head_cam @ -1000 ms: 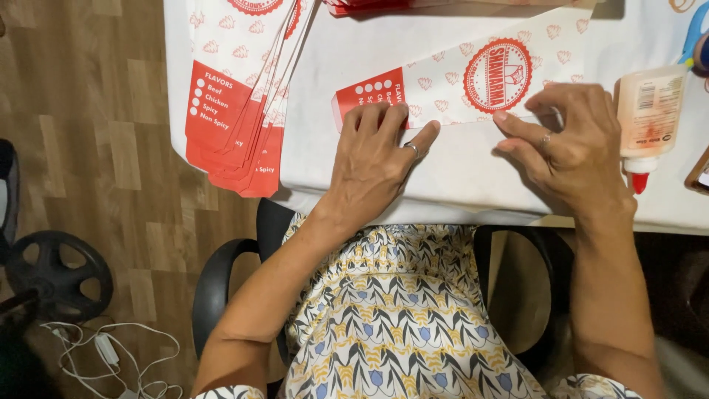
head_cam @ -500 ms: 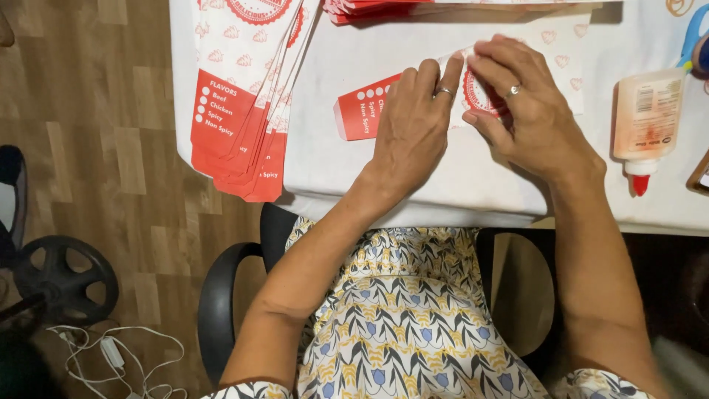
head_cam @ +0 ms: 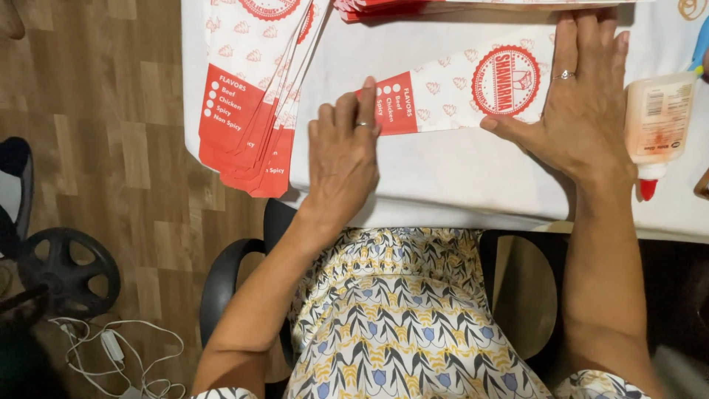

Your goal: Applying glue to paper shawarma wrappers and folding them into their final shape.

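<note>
While the left hand (head_cam: 343, 151) presses fingertips on the red end of the paper sleeve (head_cam: 461, 92) lying on the white table (head_cam: 443, 177), the right hand (head_cam: 580, 103) lies flat, fingers spread, on its other end, a glue bottle (head_cam: 656, 122) seemingly just beside it.

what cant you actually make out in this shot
Head view only:
- Right end of the folded paper sleeve: covered by the right hand.
- Its red end: partly under the left hand fingertips.
- Glue bottle: its top is cut off by the right edge.
- Red stack at the top: cut by the frame edge.
</note>
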